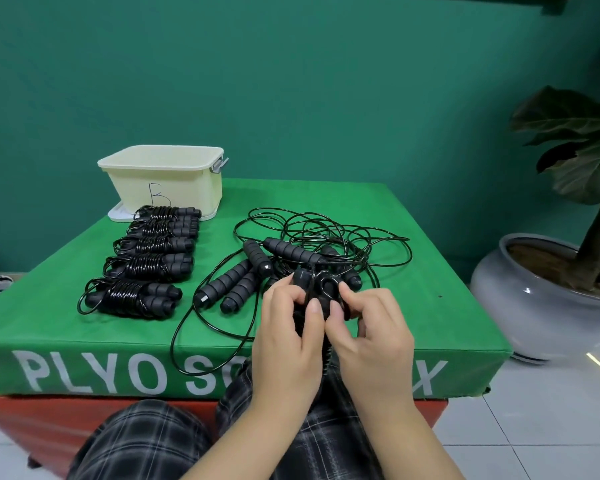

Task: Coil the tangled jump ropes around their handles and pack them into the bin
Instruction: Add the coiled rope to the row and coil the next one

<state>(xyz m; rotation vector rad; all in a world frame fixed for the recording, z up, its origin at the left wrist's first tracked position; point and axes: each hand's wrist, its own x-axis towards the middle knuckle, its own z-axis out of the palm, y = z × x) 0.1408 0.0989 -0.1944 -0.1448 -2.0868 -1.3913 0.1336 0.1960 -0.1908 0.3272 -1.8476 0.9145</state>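
Note:
My left hand and my right hand together grip one black jump rope's paired handles above the green box's front edge. A small loop of its cord sits at the top between my thumbs. Its remaining cord hangs down over the box front. Behind my hands lies a tangle of loose ropes with several foam handles. At the left, several coiled ropes lie in a row. The cream bin, marked with a letter, stands at the back left.
The green plyo box sits on a red base. A potted plant in a grey pot stands on the tiled floor to the right. A white lid lies under the bin. My plaid-trousered knees are below.

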